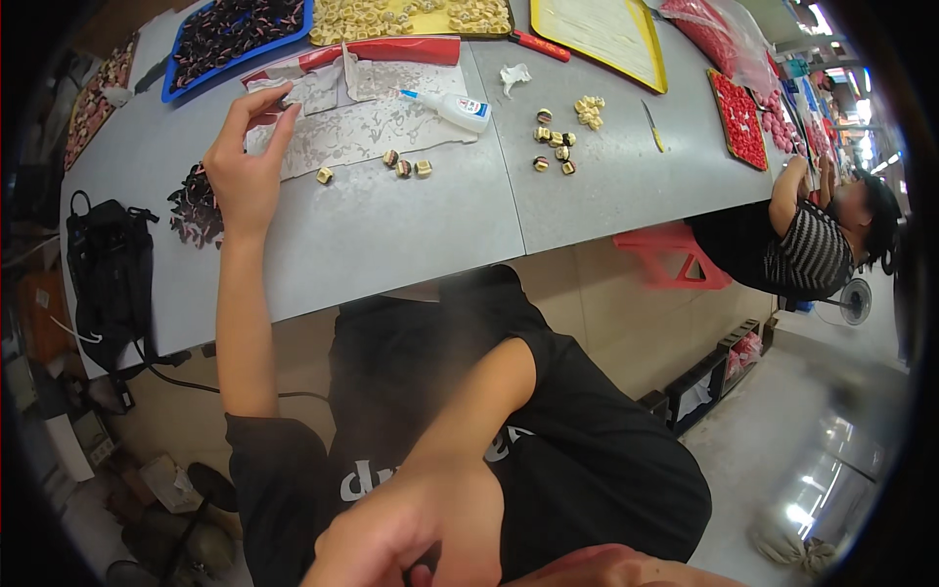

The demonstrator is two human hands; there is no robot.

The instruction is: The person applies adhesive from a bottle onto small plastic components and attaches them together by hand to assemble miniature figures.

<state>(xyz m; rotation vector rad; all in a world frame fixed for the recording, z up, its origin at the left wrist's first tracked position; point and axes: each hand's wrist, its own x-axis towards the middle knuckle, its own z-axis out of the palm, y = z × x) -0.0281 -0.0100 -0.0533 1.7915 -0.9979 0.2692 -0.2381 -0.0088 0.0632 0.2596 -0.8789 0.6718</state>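
Note:
My left hand [245, 161] is raised at the left part of the table, thumb and forefinger curled with their tips almost meeting. Something small may be pinched there; I cannot make it out. Beyond its fingertips lies a white, glue-flecked sheet [372, 132] with torn paper [323, 93] on it. A white glue bottle [458, 111] with a blue nozzle rests on the sheet. Small striped cubes [403, 168] sit at the sheet's near edge. My right hand [411, 523] is off the table, bent up close to the camera; its fingers are mostly hidden and blurred.
Dark pieces fill a blue tray [168, 96]; pale ones lie in a yellow tray [460, 31]. More cubes [556, 139], a yellow-handled knife [654, 127] and a red marker [540, 46] lie right. Dark scraps [196, 210] and a black bag [112, 264] are left. A co-worker [817, 240] sits right.

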